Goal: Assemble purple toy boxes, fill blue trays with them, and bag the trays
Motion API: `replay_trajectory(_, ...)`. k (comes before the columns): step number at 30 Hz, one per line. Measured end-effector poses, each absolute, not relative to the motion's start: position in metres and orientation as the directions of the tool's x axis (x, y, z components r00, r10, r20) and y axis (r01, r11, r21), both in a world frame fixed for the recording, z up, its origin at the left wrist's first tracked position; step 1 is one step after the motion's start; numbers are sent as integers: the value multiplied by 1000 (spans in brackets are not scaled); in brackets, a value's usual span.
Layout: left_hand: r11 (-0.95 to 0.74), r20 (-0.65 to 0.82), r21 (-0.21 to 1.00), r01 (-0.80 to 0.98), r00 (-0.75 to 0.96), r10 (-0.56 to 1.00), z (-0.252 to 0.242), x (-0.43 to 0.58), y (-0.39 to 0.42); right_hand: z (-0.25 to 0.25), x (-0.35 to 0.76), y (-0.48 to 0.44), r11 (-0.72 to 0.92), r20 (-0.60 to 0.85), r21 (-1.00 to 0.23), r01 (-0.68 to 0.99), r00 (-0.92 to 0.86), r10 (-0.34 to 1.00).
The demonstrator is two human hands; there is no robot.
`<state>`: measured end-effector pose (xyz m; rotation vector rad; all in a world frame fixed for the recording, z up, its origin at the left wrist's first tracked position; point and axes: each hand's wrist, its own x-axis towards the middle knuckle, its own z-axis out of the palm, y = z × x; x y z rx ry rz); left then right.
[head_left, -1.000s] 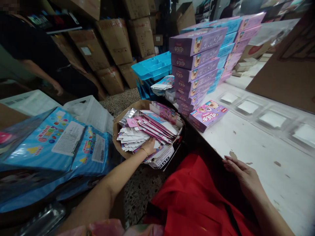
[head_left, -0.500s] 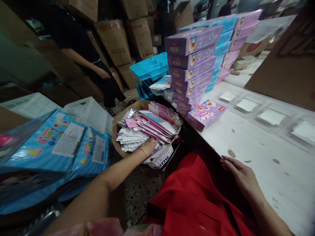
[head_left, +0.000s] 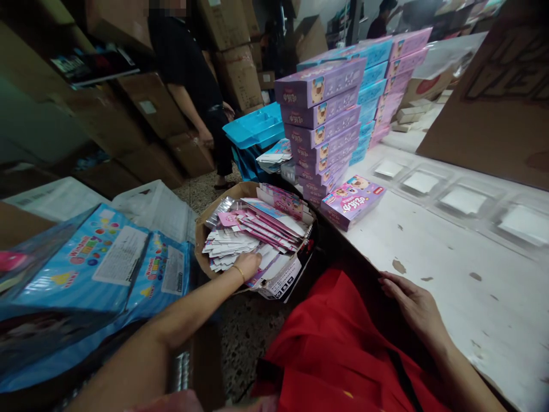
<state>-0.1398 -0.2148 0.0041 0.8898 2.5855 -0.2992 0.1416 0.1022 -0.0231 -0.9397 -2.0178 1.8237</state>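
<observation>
Two hands at work: your left hand (head_left: 247, 265) reaches into an open carton (head_left: 201, 246) between wrapped packs and tabletop; your right hand (head_left: 414, 300) lies at the table's near edge.
Left fingers: bent down among the printed flats (head_left: 231, 243); their tips are hidden, so you cannot tell whether they grip one.
Right fingers: extended and close together, tips at the edge; whether they pinch it cannot be told.
Printed flats: heaped inside the open carton, white, pink and purple, some fanned, others leaning against the far wall.
White table (head_left: 364, 246): scuffed with brown patches, bearing a lone purple box (head_left: 354, 200) beside stacked boxes (head_left: 319, 126), with clear trays (head_left: 422, 182) in a row.
Room: speckled floor (head_left: 240, 337), brown cartons (head_left: 238, 74) piled behind, and a person in dark clothes (head_left: 184, 63) standing beyond a blue tray (head_left: 255, 126).
Cut off: wrapped blue packs (head_left: 81, 257) at left, and a cardboard panel (head_left: 493, 114) at right whose lettering is hard to read.
Hard to make out: the dark gap under the table, beside red cloth (head_left: 334, 343), and a distant second person (head_left: 380, 26).
</observation>
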Motion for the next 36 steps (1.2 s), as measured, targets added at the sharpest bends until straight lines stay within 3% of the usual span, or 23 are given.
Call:
replay_trajectory(4, 747, -372, -123, 653, -728, 576, 52, -110, -237, -24, 141, 102, -10, -222, -961, 276, -750, 623)
replay_trajectory(7, 688, -310, -127, 715, -687, 657, 86, -70, -247, -14, 132, 82, -129, -303, -951, 279, -775, 554)
replay_trajectory(9, 585, -243, -124, 801, -597, 765, 101, -39, -246, -5, 121, 55, -291, -406, -906, 307, -826, 391)
replay_trajectory(12, 355, -132, -103, 929, -366, 921, 100, 8, -236, 3, 99, 7, -519, -494, -746, 417, -869, 12)
replay_trajectory(14, 227, -49, -106, 968, -233, 971, 83, 33, -226, 3, 86, -18, -582, -430, -677, 451, -884, -184)
replay_trajectory(16, 155, 17, -127, 980, -154, 988, 63, 52, -217, -1, 80, -32, -611, -326, -670, 422, -906, -270)
replay_trajectory(18, 100, 34, -91, 991, -97, 995, 50, 60, -212, -5, 81, -35, -636, -261, -677, 370, -929, -262)
replay_trajectory(21, 82, 61, 147, 986, -92, 994, 54, 53, -216, -5, 94, -25, -652, -241, -688, 319, -948, -210)
replay_trajectory(23, 285, 179, 302, 910, -348, 920, 64, 37, -224, -1, 104, -15, -660, -223, -696, 281, -959, -173)
replay_trajectory(25, 557, 294, 482, 676, -724, 624, 70, 18, -230, 4, 113, -7, -675, -203, -699, 236, -971, -128)
replay_trajectory(26, 615, 271, 609, 501, -860, 433, 70, 11, -232, 6, 117, -4, -684, -195, -698, 212, -975, -103)
replay_trajectory(28, 514, 12, 847, 135, -972, 234, 62, 2, -230, 10, 120, -1, -703, -184, -692, 164, -982, -47)
replay_trajectory(30, 292, -241, 946, -143, -912, 332, 49, 1, -221, 11, 119, -1, -714, -175, -688, 127, -985, -7)
replay_trajectory(32, 88, -252, 967, -239, -863, 437, 36, -1, -210, 13, 113, -5, -715, -151, -693, 90, -988, 23)
replay_trajectory(36, -105, -153, 975, -195, -935, 321, 27, -35, -199, 21, 87, -19, -659, -97, -751, 36, -994, 55)
